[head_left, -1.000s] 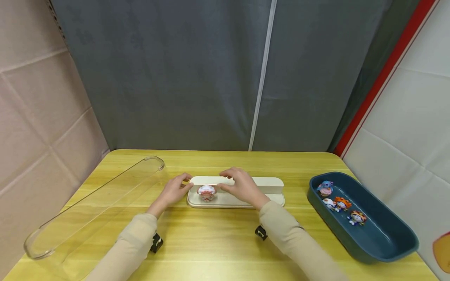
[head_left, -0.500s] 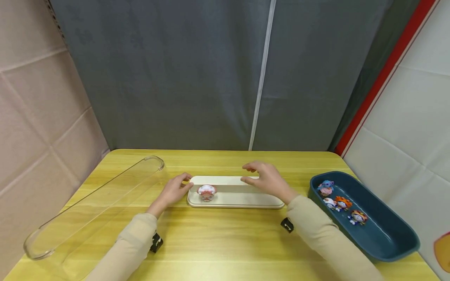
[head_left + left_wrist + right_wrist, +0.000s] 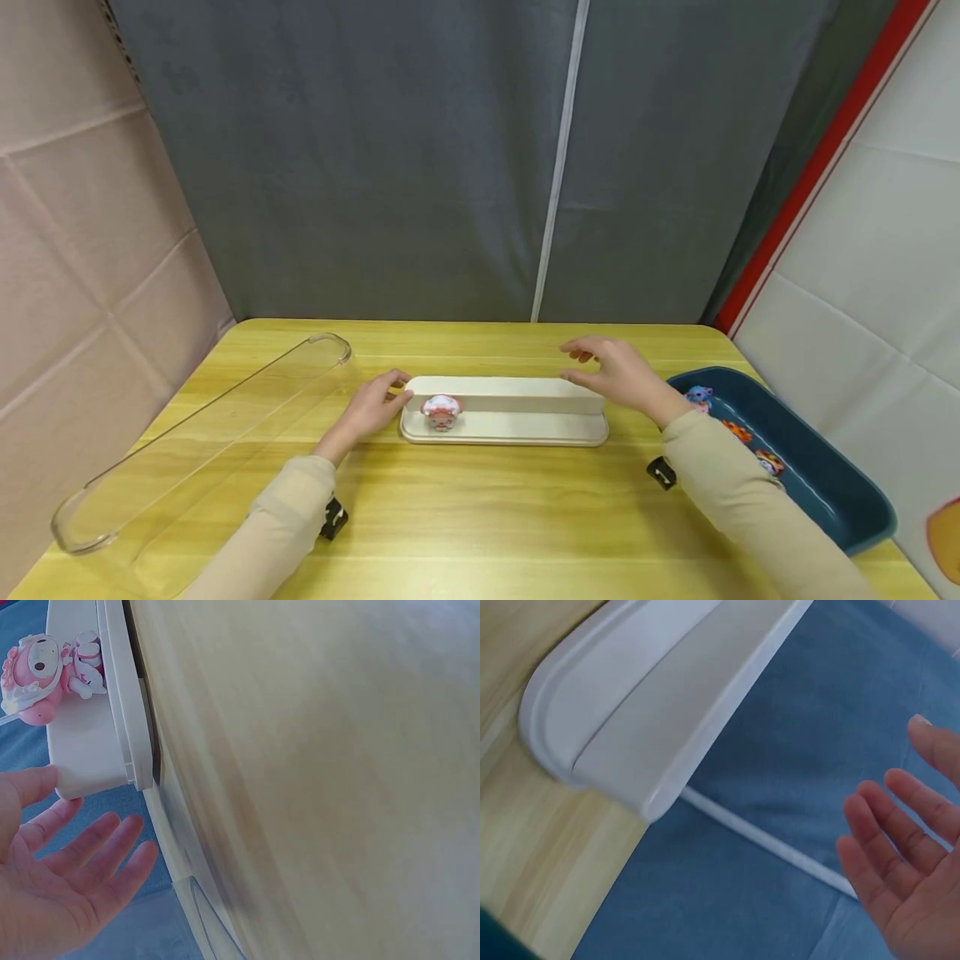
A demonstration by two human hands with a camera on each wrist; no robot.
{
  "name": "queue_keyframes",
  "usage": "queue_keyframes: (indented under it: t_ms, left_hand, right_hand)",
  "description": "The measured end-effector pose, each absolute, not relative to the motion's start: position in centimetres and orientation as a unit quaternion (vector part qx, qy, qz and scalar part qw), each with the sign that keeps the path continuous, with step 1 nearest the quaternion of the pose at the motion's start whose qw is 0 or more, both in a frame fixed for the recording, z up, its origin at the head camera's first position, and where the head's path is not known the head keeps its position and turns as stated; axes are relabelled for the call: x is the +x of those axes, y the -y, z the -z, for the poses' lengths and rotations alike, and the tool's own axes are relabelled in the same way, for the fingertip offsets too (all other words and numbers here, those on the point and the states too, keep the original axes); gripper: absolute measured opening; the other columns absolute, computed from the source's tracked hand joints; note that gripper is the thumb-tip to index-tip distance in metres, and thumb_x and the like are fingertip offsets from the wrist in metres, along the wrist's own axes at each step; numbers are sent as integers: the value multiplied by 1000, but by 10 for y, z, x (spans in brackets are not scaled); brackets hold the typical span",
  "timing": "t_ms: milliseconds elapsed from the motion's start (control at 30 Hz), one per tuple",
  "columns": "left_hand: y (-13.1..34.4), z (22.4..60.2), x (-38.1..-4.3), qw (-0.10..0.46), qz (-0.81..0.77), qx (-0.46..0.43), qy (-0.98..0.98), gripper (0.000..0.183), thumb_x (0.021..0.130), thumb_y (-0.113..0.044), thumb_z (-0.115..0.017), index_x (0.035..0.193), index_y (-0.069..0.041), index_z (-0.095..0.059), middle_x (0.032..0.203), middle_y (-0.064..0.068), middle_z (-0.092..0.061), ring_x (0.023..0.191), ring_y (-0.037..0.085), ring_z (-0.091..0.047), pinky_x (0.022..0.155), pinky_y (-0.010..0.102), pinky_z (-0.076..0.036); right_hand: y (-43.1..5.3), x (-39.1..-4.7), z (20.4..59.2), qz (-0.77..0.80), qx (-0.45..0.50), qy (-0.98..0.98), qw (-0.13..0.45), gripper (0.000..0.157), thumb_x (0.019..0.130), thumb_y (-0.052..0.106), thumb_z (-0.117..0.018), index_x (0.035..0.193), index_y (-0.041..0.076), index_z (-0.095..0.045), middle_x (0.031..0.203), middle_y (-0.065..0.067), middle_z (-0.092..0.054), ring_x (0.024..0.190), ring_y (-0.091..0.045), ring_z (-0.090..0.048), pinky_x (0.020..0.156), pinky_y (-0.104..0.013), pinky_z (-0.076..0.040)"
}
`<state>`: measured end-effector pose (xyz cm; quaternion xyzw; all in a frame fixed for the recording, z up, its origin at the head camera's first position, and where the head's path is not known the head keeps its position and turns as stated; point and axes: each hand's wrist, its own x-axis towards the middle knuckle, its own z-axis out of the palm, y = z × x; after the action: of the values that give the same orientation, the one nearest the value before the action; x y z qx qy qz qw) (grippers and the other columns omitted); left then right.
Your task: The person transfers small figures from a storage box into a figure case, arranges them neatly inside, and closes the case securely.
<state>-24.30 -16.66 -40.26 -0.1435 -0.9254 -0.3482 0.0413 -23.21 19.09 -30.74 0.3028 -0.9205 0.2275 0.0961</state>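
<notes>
Head view: My left hand (image 3: 372, 406) is resting at the left end of the white, two-level plastic stand (image 3: 532, 427), apparently steadying it. The pink-and-white figurine (image 3: 441, 412) is standing on the front level near that end, leaving the remaining length open. My right hand (image 3: 618, 372) is hovering near the opposite end, fingers loosely apart, holding nothing; the deep dark-blue tray (image 3: 847, 492) is lying beyond.

Left wrist view: My thumb and forefinger are touching the stand's corner; the other fingers are hanging apart.

Right wrist view: Open room is separating my fingers from the stand's edge.
</notes>
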Motion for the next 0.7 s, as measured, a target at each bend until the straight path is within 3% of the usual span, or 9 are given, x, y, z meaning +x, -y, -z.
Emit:
queue_keyframes:
  t_ms: [533, 700]
  left_hand:
    - [166, 402, -243, 40, 350, -144, 925, 25, 89, -19, -54, 109, -4, -55, 105, 19, -56, 88, 30, -58, 79, 43, -45]
    - [167, 401, -241, 57, 350, -165, 921, 28, 90, -27, -52, 106, -4, -55, 101, 20, -58, 84, 30, -59, 74, 43, -47]
  right_hand:
    - [-245, -229, 296, -224, 266, 935, 74, 39, 83, 25, -63, 113, 2, -57, 100, -9, -60, 90, -24, -53, 77, -46, -43]
    - [-264, -228, 298, -231, 259, 934, 81, 38, 85, 27, -60, 114, 4, -57, 101, -10, -60, 90, -23, -53, 76, -46, -43]
